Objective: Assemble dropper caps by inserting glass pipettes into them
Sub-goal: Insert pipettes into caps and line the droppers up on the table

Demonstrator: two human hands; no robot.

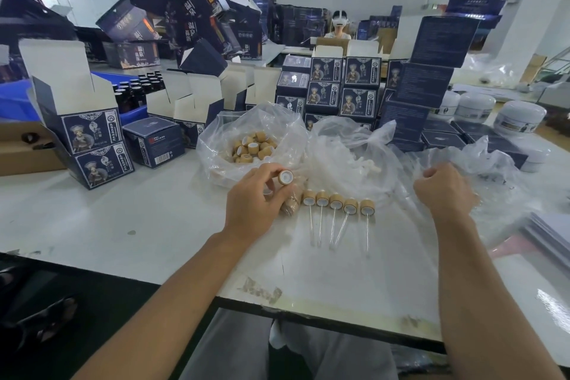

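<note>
At the far left I see a blue crate [18, 99] with dark bottles [135, 89] behind open printed cartons [89, 133], too many to count; all of it sits on the white desk [123, 219]; further right a clear bag [246, 139] lies open with a heap of loose bamboo-coloured caps [253, 146], more than I can count; my left hand [256, 197] is curled round several caps, and I pinch one cap [286, 177] at the fingertips with its white-lined open end turned up toward me; how many more are in my palm I cannot tell, since the fingers cover them; just right of that hand I count five assembled droppers [336, 203] lying side by side in a row on plastic film, caps away from me, each glass pipette [333, 228] running its long axis toward my edge of the desk, the fourth a little slanted; behind them a second clear bag [348, 154] holds white rubber pieces [367, 163], blurred; my right hand [444, 191] is a closed fist above crumpled plastic [493, 170], and whether it holds anything I cannot tell; behind it are stacked dark blue boxes [431, 71] and at least three white jars [518, 117].
</note>
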